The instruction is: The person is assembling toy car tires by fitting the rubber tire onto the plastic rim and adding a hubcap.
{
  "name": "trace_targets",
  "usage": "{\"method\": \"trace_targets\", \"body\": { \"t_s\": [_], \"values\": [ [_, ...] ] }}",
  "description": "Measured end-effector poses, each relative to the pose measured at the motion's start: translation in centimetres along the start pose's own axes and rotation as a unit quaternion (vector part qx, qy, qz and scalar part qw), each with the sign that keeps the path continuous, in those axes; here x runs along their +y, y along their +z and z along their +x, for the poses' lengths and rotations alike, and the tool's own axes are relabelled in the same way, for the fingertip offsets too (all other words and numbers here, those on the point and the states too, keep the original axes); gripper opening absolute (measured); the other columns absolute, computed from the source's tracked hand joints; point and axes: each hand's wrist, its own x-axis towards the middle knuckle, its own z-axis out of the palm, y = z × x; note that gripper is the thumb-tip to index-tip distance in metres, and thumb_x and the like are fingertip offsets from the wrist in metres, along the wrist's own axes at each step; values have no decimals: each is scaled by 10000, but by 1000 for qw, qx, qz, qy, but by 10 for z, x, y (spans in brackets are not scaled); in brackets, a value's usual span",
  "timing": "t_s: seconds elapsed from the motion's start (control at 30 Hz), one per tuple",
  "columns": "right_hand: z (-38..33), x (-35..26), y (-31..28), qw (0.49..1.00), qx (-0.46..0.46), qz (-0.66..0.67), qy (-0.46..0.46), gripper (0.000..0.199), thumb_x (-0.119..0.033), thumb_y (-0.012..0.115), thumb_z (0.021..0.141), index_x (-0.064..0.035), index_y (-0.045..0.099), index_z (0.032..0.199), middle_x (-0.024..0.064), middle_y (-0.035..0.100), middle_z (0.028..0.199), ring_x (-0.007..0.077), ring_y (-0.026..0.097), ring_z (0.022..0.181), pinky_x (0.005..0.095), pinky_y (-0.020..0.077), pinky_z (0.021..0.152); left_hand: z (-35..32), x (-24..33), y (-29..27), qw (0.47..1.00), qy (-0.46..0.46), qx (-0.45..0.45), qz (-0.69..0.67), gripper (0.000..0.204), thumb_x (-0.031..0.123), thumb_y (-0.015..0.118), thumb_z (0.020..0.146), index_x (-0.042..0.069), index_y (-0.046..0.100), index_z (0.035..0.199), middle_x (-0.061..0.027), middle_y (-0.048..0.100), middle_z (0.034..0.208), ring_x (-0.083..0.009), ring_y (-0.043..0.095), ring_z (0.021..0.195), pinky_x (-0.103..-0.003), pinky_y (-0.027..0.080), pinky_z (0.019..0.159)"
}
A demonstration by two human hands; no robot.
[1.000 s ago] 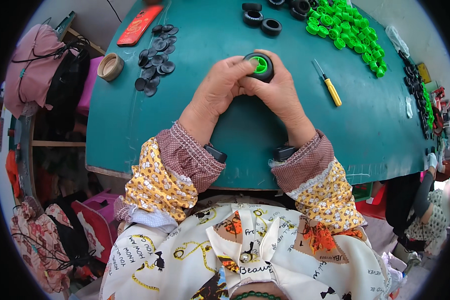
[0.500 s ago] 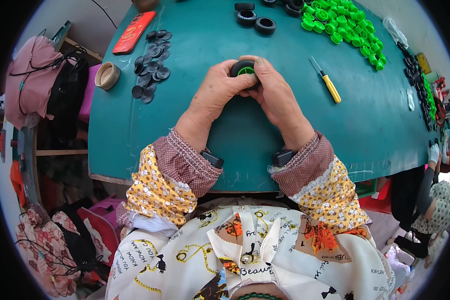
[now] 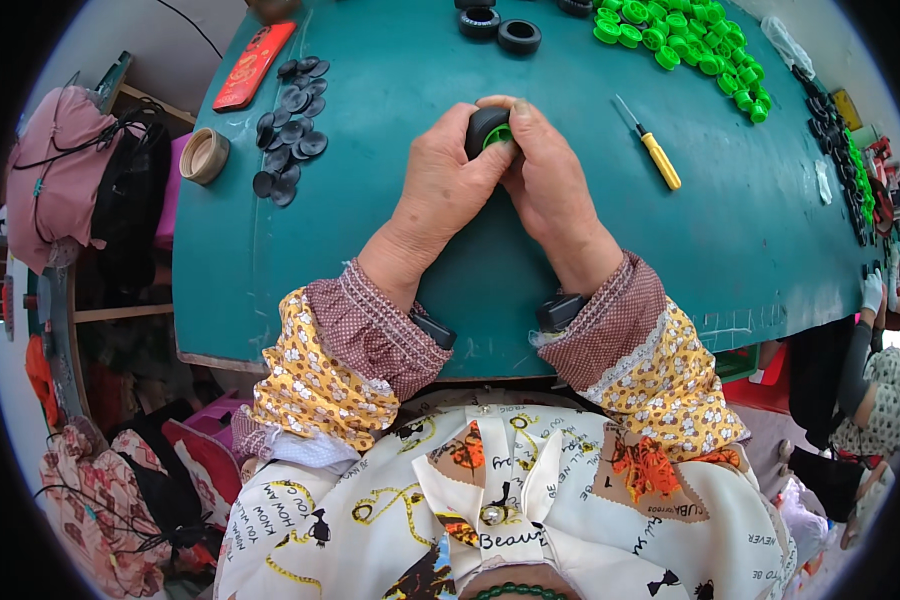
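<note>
Between my two hands, above the middle of the green table (image 3: 370, 300), is a small black toy tire (image 3: 484, 125) with a bright green wheel rim (image 3: 498, 137) partly inside it. My left hand (image 3: 445, 170) grips it from the left, its thumb pressed across the green rim. From the right, my right hand (image 3: 550, 165) closes round the same wheel, its fingers meeting the left ones at the far side. The hands cover much of the tire's lower and right side, so how far the rim sits in it cannot be made out.
Loose black tires (image 3: 519, 37) lie at the far middle, with a heap of green rims (image 3: 685, 40) to their right. A yellow-handled screwdriver (image 3: 658, 160) lies right of my hands. Black discs (image 3: 292, 130), a red packet (image 3: 254, 66) and a tape roll (image 3: 205, 156) sit left. A co-worker's gloved hand (image 3: 872, 290) shows far right.
The tire has turned in my hands, so its black tread shows more and the green rim less. The whole view has shifted slightly, and both hands still hold the wheel.
</note>
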Motion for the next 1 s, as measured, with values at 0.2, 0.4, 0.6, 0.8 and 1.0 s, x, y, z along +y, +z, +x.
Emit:
{"method": "trace_targets", "body": {
  "t_s": [0.2,0.4,0.6,0.8,1.0],
  "values": [
    [5,-13,-5,997,-56,-49,8,368,-325,426,911,-27,490,1116,57,526,954,111,517,844,242,460,720,4,0,-7,992,-46,-10,-113,258,185,621,802,-8,551,959,-54,581,819,-114,557,723,-230,465,629],
    [1,-8,2,938,-90,-312,-119,584,-156,684,702,-13,412,1199,126,538,1019,210,567,927,289,485,784,9,-10,-22,888,-157,-61,-427,266,165,569,825,-38,522,991,-132,600,895,-198,620,763,-283,539,678],
    [1,-11,3,914,-67,-375,-136,575,-142,716,637,-38,459,1141,128,532,1074,239,562,966,309,485,799,8,-5,-24,809,-192,-52,-553,300,246,513,876,-20,507,1014,-156,593,922,-245,612,791,-326,535,722],
    [3,-1,0,832,-58,-491,-253,591,-141,742,576,-63,499,1109,127,532,1055,277,492,1012,349,429,859,6,-3,-12,865,-199,-26,-460,313,314,490,886,19,504,992,-103,572,926,-188,596,849,-314,533,710],
    [0,1,4,894,-90,-398,-184,581,-128,730,572,-58,506,1103,129,538,1037,272,517,978,338,428,848,5,2,-10,849,-207,26,-485,325,354,517,864,36,503,935,-71,557,871,-144,591,761,-258,523,621]
  ]
}}
